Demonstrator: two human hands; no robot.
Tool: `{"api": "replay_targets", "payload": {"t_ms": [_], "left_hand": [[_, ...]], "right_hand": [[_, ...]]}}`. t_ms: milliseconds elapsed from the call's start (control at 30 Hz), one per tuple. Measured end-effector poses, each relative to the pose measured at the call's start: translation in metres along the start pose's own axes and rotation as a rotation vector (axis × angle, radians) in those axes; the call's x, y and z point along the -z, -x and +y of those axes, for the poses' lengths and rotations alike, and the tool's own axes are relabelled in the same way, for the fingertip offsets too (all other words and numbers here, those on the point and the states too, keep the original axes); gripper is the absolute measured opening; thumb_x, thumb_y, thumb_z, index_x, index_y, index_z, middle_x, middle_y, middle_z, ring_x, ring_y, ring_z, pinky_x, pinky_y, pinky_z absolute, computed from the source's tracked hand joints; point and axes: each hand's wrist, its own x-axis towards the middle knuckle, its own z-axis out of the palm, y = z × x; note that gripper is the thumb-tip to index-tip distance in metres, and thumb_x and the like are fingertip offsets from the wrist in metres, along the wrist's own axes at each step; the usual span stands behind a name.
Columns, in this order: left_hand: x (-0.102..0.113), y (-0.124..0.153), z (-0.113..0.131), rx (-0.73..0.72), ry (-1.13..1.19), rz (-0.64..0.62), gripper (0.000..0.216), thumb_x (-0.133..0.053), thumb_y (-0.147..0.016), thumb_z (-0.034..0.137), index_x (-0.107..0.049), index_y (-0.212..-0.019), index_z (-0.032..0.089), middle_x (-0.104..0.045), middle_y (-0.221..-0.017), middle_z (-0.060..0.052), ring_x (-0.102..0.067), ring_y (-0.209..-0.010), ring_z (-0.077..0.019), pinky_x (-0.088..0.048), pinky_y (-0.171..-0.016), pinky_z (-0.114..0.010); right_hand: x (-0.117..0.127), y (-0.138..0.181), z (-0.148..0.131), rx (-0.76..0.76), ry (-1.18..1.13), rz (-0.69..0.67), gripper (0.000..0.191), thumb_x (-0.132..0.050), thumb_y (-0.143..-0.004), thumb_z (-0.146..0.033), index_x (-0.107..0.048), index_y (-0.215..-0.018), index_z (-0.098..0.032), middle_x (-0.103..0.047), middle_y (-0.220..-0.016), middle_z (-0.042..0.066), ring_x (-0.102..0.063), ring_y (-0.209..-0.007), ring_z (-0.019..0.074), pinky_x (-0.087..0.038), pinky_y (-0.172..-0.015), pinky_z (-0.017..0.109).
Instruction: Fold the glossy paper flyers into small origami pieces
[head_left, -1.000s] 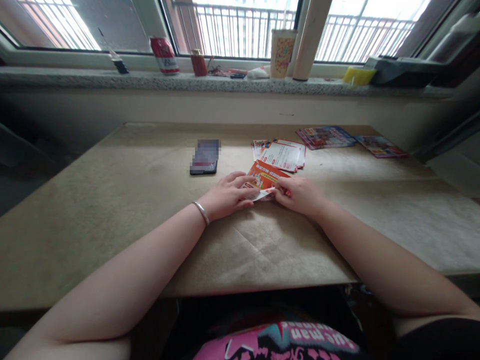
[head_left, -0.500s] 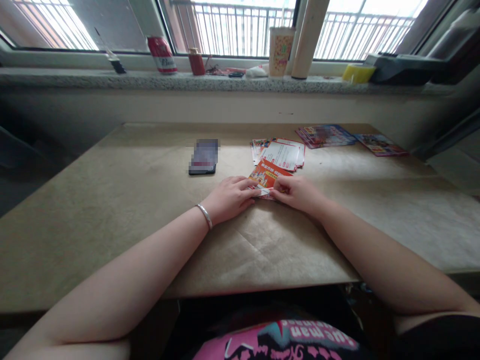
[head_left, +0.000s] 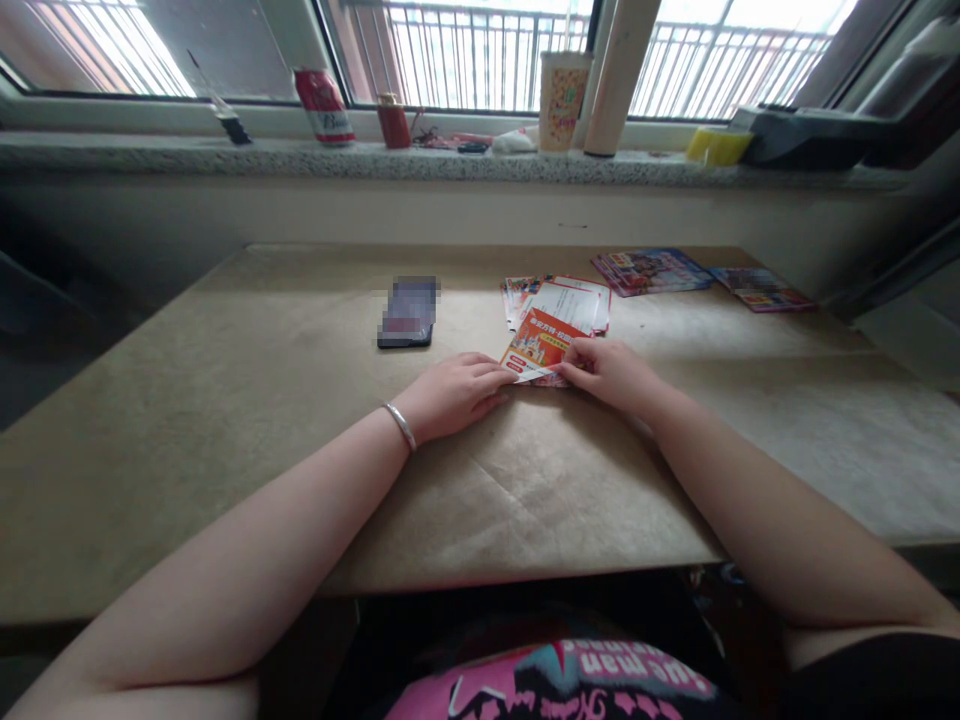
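Note:
An orange and red printed leaflet lies on the brown paper-covered table in front of me, its near edge folded up. My left hand, with a silver bangle on the wrist, presses its fingertips on the leaflet's near left corner. My right hand pinches the folded near edge at the right. Behind the leaflet lies a small pile of white and red leaflets.
A dark phone lies left of the leaflets. More colourful leaflets and another set lie at the far right. The window sill holds a red can, a paper cup, a cardboard tube and a yellow sponge.
Both hands have slid a little away from me along the leaflet. The fold at its near edge has moved further up, and more of the orange face shows.

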Motion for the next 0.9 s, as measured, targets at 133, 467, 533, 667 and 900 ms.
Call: {"api": "replay_targets", "payload": {"t_ms": [133, 467, 533, 667, 900], "left_hand": [[0.001, 0.001, 0.000, -0.003, 0.010, -0.028, 0.043, -0.055, -0.090, 0.020, -0.054, -0.133, 0.017, -0.065, -0.124, -0.012, -0.061, -0.112, -0.0218, -0.052, -0.097, -0.037], [0.000, 0.000, 0.005, -0.041, 0.028, -0.013, 0.038, -0.045, -0.097, 0.022, -0.055, -0.133, 0.019, -0.066, -0.124, -0.011, -0.062, -0.113, -0.0204, -0.053, -0.096, -0.037], [-0.002, 0.000, 0.005, -0.064, 0.041, -0.011, 0.039, -0.046, -0.096, 0.022, -0.055, -0.133, 0.019, -0.064, -0.126, -0.012, -0.061, -0.116, -0.0210, -0.053, -0.098, -0.039], [-0.001, 0.000, 0.005, -0.102, 0.048, -0.030, 0.043, -0.051, -0.094, 0.025, -0.054, -0.137, 0.019, -0.063, -0.129, -0.014, -0.059, -0.119, -0.0235, -0.054, -0.097, -0.041], [0.002, -0.001, 0.006, -0.113, 0.044, 0.006, 0.039, -0.045, -0.094, 0.017, -0.061, -0.130, 0.019, -0.067, -0.122, -0.014, -0.063, -0.112, -0.0221, -0.056, -0.092, -0.038]], "right_hand": [[-0.006, -0.004, 0.004, -0.041, 0.047, 0.047, 0.021, -0.055, -0.087, -0.040, -0.058, -0.077, -0.021, -0.066, -0.073, 0.003, -0.057, -0.064, 0.0159, -0.038, -0.058, 0.027], [-0.001, -0.005, 0.008, -0.091, 0.064, 0.001, 0.024, -0.059, -0.086, -0.039, -0.058, -0.072, -0.021, -0.062, -0.065, 0.000, -0.051, -0.057, 0.0132, -0.034, -0.054, 0.025], [0.002, -0.005, 0.008, -0.100, 0.114, -0.013, 0.024, -0.058, -0.086, -0.042, -0.058, -0.073, -0.021, -0.062, -0.065, 0.000, -0.050, -0.056, 0.0135, -0.032, -0.053, 0.026], [0.002, -0.005, 0.007, -0.079, 0.240, -0.024, 0.024, -0.057, -0.087, -0.043, -0.061, -0.076, -0.022, -0.066, -0.070, 0.003, -0.054, -0.061, 0.0160, -0.033, -0.056, 0.027], [-0.003, -0.008, 0.003, 0.026, 0.420, -0.012, 0.025, -0.053, -0.090, -0.042, -0.062, -0.078, -0.021, -0.071, -0.079, 0.008, -0.062, -0.075, 0.0233, -0.038, -0.070, 0.034]]}}
